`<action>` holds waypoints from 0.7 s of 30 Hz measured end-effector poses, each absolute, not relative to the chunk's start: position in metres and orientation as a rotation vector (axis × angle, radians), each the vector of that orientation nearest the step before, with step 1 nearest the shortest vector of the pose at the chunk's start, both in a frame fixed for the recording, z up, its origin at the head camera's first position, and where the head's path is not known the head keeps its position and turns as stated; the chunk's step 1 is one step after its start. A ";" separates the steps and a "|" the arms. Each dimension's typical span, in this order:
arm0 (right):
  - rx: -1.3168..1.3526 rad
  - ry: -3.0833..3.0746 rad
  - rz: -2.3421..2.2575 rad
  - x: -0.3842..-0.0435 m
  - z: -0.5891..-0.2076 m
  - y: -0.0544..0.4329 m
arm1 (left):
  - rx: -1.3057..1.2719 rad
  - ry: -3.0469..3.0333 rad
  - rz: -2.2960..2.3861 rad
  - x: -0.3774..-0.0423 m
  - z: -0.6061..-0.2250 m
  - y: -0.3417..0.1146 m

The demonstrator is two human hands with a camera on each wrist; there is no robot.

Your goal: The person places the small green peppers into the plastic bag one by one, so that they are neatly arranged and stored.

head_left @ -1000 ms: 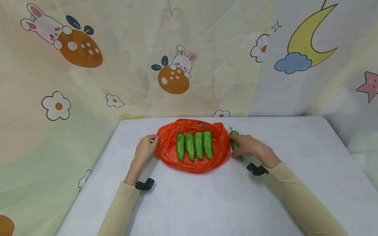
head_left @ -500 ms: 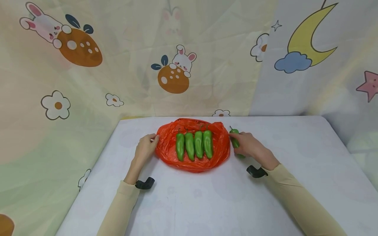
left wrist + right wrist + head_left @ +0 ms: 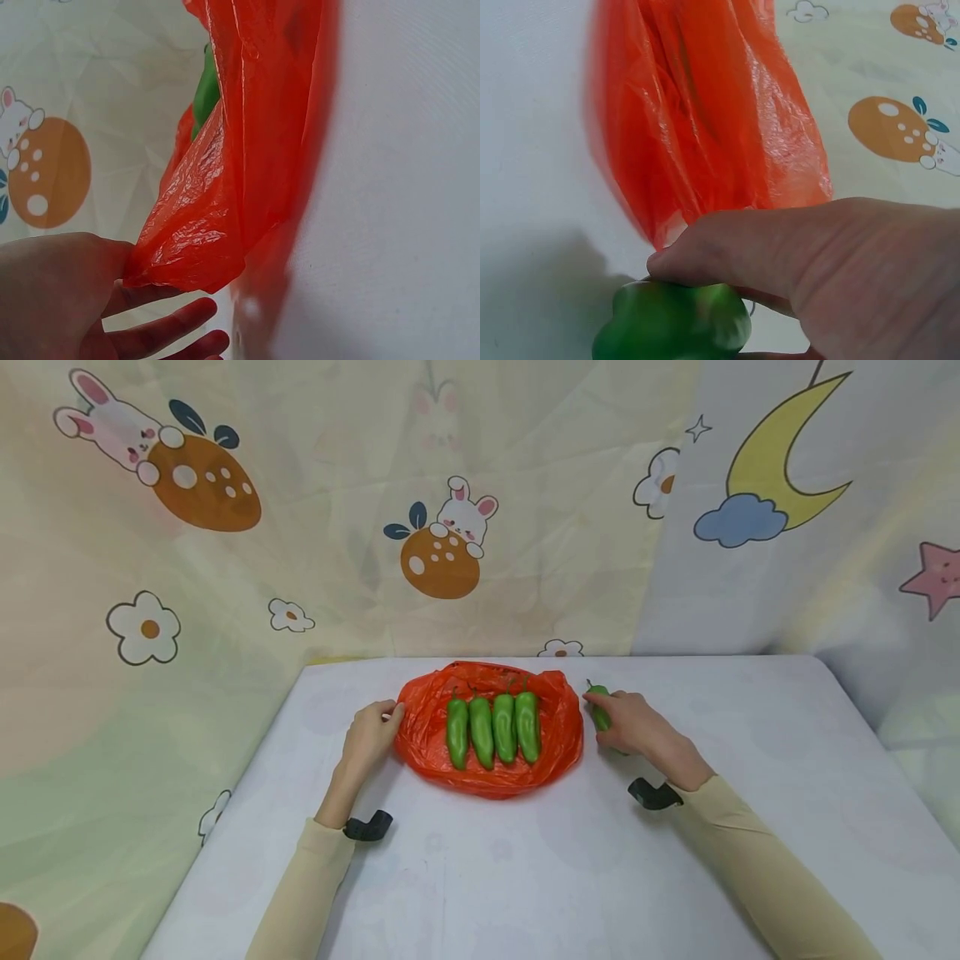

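Observation:
A red plastic bag (image 3: pixel 426 731) lies spread on the table with its mouth wide. Several green peppers (image 3: pixel 482 732) lie side by side on it, stems pointing away from me. My left hand (image 3: pixel 369 733) pinches the bag's left edge between thumb and fingers; the left wrist view shows the film (image 3: pixel 191 232) caught there. Just right of the bag, my right hand (image 3: pixel 643 727) grips another green pepper (image 3: pixel 600 717), its lower part hidden by the hand. In the right wrist view the thumb lies along this pepper (image 3: pixel 671 324), apart from the bag's side.
The white table (image 3: pixel 480 877) carries the bag and reaches back to a cloth backdrop (image 3: pixel 315 527) with rabbits, flowers and a moon. Each wrist wears a black camera mount, one left (image 3: pixel 369 827) and one right (image 3: pixel 654 794).
My right hand has shifted slightly right with the pepper, widening the gap to the bag, and covers more of the pepper's lower end. The left hand and the bag stay as they were.

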State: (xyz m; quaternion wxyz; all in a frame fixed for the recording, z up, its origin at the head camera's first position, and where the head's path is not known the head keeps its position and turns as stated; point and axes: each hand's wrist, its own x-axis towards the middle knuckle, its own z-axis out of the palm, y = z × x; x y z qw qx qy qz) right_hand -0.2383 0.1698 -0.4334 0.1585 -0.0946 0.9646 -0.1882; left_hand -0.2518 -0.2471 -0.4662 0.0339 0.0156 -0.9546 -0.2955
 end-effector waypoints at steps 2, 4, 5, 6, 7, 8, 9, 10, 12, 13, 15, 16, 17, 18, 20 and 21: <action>-0.262 2.765 -0.541 -0.238 -0.432 0.170 | 0.049 -2.936 -0.904 -0.252 -0.466 -0.247; -0.257 2.775 -0.548 -0.238 -0.428 0.170 | 0.048 -2.939 -0.899 -0.251 -0.465 -0.247; -0.262 2.783 -0.553 -0.237 -0.425 0.171 | 0.050 -2.941 -0.901 -0.251 -0.465 -0.247; -0.267 2.792 -0.560 -0.237 -0.422 0.171 | 0.054 -2.943 -0.900 -0.251 -0.464 -0.247; -0.268 2.799 -0.570 -0.236 -0.418 0.171 | 0.058 -2.944 -0.901 -0.251 -0.464 -0.247; -0.270 2.806 -0.580 -0.236 -0.414 0.172 | 0.061 -2.945 -0.903 -0.251 -0.464 -0.247; -0.274 2.815 -0.592 -0.235 -0.409 0.172 | 0.063 -2.947 -0.905 -0.251 -0.464 -0.247; -0.274 2.824 -0.604 -0.235 -0.405 0.172 | 0.066 -2.949 -0.908 -0.251 -0.464 -0.247; -0.281 2.845 -0.626 -0.234 -0.399 0.172 | 0.070 -2.949 -0.907 -0.251 -0.463 -0.247; -0.283 2.852 -0.631 -0.234 -0.396 0.172 | 0.070 -2.951 -0.906 -0.251 -0.463 -0.247; -0.287 2.858 -0.638 -0.234 -0.393 0.172 | 0.065 -2.953 -0.903 -0.251 -0.464 -0.247; -0.287 2.856 -0.639 -0.233 -0.393 0.172 | 0.064 -2.954 -0.903 -0.251 -0.464 -0.247; -0.289 2.855 -0.639 -0.233 -0.392 0.172 | 0.062 -2.952 -0.902 -0.251 -0.464 -0.247; -0.287 2.852 -0.639 -0.233 -0.392 0.172 | 0.060 -2.951 -0.902 -0.251 -0.465 -0.247; -0.290 2.850 -0.644 -0.233 -0.392 0.171 | 0.057 -2.946 -0.904 -0.252 -0.465 -0.247; -0.292 2.850 -0.647 -0.232 -0.391 0.170 | 0.057 -2.943 -0.907 -0.252 -0.466 -0.247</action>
